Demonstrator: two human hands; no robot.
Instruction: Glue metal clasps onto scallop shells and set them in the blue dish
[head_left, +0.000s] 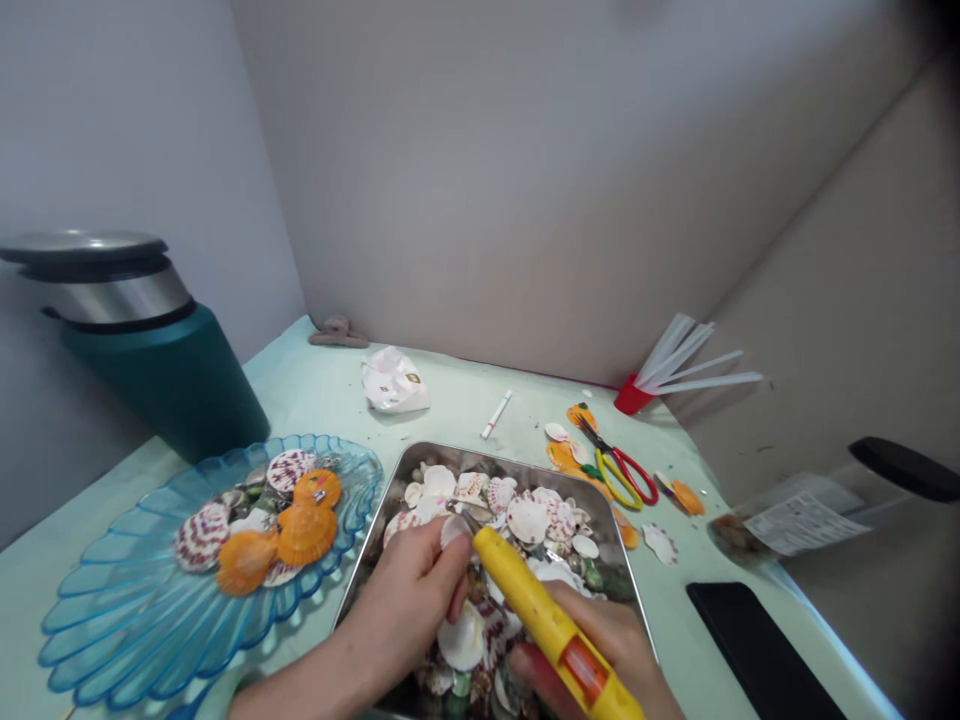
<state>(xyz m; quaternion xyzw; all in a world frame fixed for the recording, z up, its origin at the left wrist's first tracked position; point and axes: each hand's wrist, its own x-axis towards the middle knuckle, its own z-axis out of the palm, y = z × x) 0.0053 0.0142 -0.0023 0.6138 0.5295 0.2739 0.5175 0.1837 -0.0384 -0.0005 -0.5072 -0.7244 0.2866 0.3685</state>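
My left hand pinches a small pale shell between thumb and finger, above a metal tray of mixed shells. My right hand is wrapped around a yellow glue gun with an orange-red inset in its body. Its metal nozzle points at the shell and is very close to it; whether they touch I cannot tell. White, purple-striped and spotted shells fill the tray beneath both hands. Part of the right fingers is hidden behind the glue gun.
A blue scalloped dish with orange shells is at left, before a green bottle. Right of the tray lie scissors, a dark phone and a clear container. A red cup holds translucent sticks.
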